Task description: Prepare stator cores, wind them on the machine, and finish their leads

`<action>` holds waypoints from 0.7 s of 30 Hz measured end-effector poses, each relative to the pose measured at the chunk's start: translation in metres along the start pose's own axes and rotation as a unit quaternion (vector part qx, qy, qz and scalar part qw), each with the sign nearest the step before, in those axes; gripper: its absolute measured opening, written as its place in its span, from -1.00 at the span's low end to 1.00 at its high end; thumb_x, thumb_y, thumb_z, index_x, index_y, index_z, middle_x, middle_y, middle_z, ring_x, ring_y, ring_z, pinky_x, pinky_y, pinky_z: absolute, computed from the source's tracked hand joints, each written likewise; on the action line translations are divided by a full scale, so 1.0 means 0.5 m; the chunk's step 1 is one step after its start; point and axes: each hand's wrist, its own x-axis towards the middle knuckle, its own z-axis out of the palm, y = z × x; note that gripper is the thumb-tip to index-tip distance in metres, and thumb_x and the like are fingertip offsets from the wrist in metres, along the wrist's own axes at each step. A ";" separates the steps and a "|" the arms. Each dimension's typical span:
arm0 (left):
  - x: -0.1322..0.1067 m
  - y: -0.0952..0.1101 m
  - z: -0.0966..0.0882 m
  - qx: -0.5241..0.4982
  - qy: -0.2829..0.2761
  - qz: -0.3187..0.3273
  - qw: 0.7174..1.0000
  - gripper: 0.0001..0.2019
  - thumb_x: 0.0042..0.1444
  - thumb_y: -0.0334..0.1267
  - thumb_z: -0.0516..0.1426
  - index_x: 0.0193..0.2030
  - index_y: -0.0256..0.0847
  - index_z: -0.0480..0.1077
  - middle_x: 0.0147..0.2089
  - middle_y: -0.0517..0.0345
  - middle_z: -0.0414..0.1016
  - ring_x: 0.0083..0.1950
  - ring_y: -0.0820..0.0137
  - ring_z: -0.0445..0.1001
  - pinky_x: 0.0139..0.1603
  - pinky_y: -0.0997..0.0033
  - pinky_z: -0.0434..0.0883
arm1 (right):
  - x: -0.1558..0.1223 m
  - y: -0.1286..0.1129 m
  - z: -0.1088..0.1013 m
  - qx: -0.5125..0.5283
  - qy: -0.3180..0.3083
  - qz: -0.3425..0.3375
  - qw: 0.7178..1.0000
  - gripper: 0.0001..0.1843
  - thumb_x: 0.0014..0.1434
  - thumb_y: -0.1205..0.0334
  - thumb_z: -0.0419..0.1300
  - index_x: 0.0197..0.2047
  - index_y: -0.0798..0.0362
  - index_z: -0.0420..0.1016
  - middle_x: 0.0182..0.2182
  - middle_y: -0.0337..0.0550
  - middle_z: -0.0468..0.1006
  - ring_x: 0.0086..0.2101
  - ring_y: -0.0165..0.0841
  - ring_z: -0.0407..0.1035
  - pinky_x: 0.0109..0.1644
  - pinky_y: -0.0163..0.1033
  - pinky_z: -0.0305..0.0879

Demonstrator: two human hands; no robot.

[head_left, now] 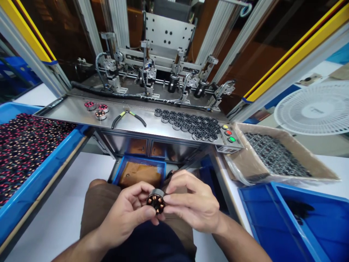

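Over my lap, both hands hold one small round motor part (156, 201) with copper windings inside a dark metal ring. My left hand (128, 211) pinches it from the left with thumb and fingers. My right hand (192, 203) grips its right side, fingers curled over the top. On the steel shelf (81, 112) ahead lie three wound stators (97, 109) at the left and a cluster of several dark ring housings (188, 123) at the right.
Green-handled pliers (128, 117) lie mid-shelf. Three coloured buttons (228, 133) sit at its right end. A blue bin of wound stators (24, 149) stands left, a cardboard box of dark rings (275, 156) right, blue bins (300, 214) lower right, a white fan (316, 107) beyond. Machine fixtures (169, 72) stand behind.
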 end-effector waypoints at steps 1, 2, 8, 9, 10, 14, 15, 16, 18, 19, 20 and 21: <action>-0.001 -0.002 -0.001 0.000 0.001 0.002 1.000 -0.79 0.09 -0.25 0.29 -0.14 -0.22 0.46 -0.33 0.10 0.62 -0.33 0.44 0.59 -0.30 0.53 0.51 | -0.001 -0.002 0.001 -0.009 0.000 -0.001 1.000 -0.88 0.16 0.33 0.29 -0.19 0.11 0.56 -0.36 -0.06 0.54 -0.34 -0.33 0.42 -0.28 -0.15 0.41; -0.002 -0.004 -0.002 -0.002 0.002 0.006 1.000 -0.81 0.10 -0.28 0.28 -0.14 -0.21 0.45 -0.32 0.11 0.62 -0.32 0.43 0.60 -0.29 0.53 0.51 | -0.003 -0.005 0.002 -0.019 0.000 0.000 1.000 -0.88 0.16 0.36 0.29 -0.19 0.12 0.55 -0.38 -0.06 0.54 -0.35 -0.34 0.42 -0.29 -0.17 0.41; -0.003 0.000 0.000 -0.094 0.023 0.090 0.991 -0.54 -0.15 -0.37 0.42 -0.10 -0.06 0.41 0.02 0.15 0.52 -0.02 0.30 0.56 -0.04 0.37 0.51 | -0.002 -0.023 0.007 -0.071 0.017 0.056 0.996 -0.90 0.14 0.49 0.21 -0.25 0.17 0.49 -0.42 -0.07 0.50 -0.40 -0.39 0.41 -0.36 -0.27 0.40; 0.000 0.004 0.001 -0.116 0.031 0.107 0.987 -0.51 -0.19 -0.33 0.44 -0.10 -0.04 0.41 0.03 0.17 0.51 0.02 0.28 0.54 0.02 0.34 0.49 | 0.001 -0.025 0.007 -0.064 0.017 0.062 0.996 -0.91 0.15 0.48 0.19 -0.26 0.16 0.48 -0.43 -0.08 0.49 -0.40 -0.39 0.40 -0.37 -0.28 0.40; 0.005 0.009 0.002 -0.135 0.039 0.119 0.983 -0.50 -0.20 -0.26 0.44 -0.08 -0.03 0.41 0.02 0.18 0.51 0.06 0.26 0.52 0.08 0.32 0.46 | 0.005 -0.026 0.007 -0.052 0.015 0.061 0.997 -0.91 0.16 0.47 0.18 -0.26 0.15 0.47 -0.43 -0.09 0.48 -0.40 -0.39 0.40 -0.36 -0.28 0.40; 0.028 0.020 0.003 -0.151 -0.030 0.012 0.988 -0.58 0.11 0.07 0.19 -0.10 -0.25 0.48 -0.15 -0.02 0.59 -0.08 0.28 0.58 -0.04 0.38 0.49 | 0.016 -0.027 0.004 -0.013 -0.013 0.039 0.999 -0.90 0.18 0.46 0.18 -0.22 0.13 0.46 -0.42 -0.08 0.50 -0.35 -0.36 0.42 -0.31 -0.26 0.44; 0.032 0.020 0.002 -0.146 -0.090 -0.051 0.984 -0.52 0.19 0.12 0.07 -0.16 -0.33 0.49 -0.25 -0.09 0.60 -0.20 0.28 0.61 -0.18 0.39 0.53 | 0.018 -0.027 0.002 -0.010 -0.022 0.036 0.999 -0.90 0.19 0.45 0.18 -0.21 0.13 0.46 -0.41 -0.08 0.50 -0.35 -0.36 0.42 -0.31 -0.26 0.44; 0.035 0.018 0.001 -0.141 -0.149 -0.105 0.973 -0.45 0.25 0.14 -0.03 -0.21 -0.38 0.50 -0.36 -0.12 0.60 -0.33 0.28 0.62 -0.34 0.41 0.52 | 0.019 -0.028 0.000 -0.010 -0.030 0.034 0.999 -0.90 0.19 0.45 0.19 -0.20 0.13 0.46 -0.40 -0.08 0.50 -0.35 -0.36 0.42 -0.31 -0.25 0.44; 0.035 0.015 0.001 -0.128 -0.205 -0.139 0.960 -0.49 0.29 0.07 -0.06 -0.24 -0.38 0.48 -0.46 -0.12 0.59 -0.48 0.28 0.60 -0.53 0.47 0.46 | 0.021 -0.032 -0.005 -0.019 -0.037 0.034 0.999 -0.89 0.19 0.46 0.19 -0.20 0.14 0.47 -0.39 -0.07 0.51 -0.35 -0.36 0.42 -0.30 -0.24 0.44; 0.032 0.013 0.002 -0.120 -0.191 -0.118 0.967 -0.58 0.28 0.01 0.00 -0.20 -0.36 0.47 -0.43 -0.10 0.60 -0.47 0.29 0.61 -0.53 0.49 0.46 | 0.022 -0.034 -0.008 -0.030 -0.036 0.037 0.998 -0.88 0.18 0.47 0.19 -0.20 0.14 0.47 -0.39 -0.06 0.51 -0.35 -0.35 0.42 -0.30 -0.23 0.43; 0.029 0.012 0.003 -0.112 -0.155 -0.082 0.978 -0.69 0.26 -0.08 0.07 -0.15 -0.32 0.46 -0.38 -0.06 0.61 -0.42 0.31 0.62 -0.49 0.50 0.47 | 0.022 -0.037 -0.009 -0.045 -0.031 0.041 0.998 -0.87 0.17 0.49 0.19 -0.21 0.15 0.48 -0.39 -0.06 0.51 -0.35 -0.35 0.42 -0.29 -0.23 0.43; 0.025 0.011 0.005 -0.104 -0.115 -0.042 0.987 -0.78 0.23 -0.17 0.14 -0.10 -0.26 0.45 -0.32 -0.01 0.62 -0.35 0.32 0.63 -0.42 0.50 0.49 | 0.024 -0.041 -0.010 -0.061 -0.023 0.049 0.997 -0.87 0.16 0.50 0.19 -0.21 0.15 0.48 -0.39 -0.06 0.52 -0.35 -0.35 0.42 -0.30 -0.23 0.42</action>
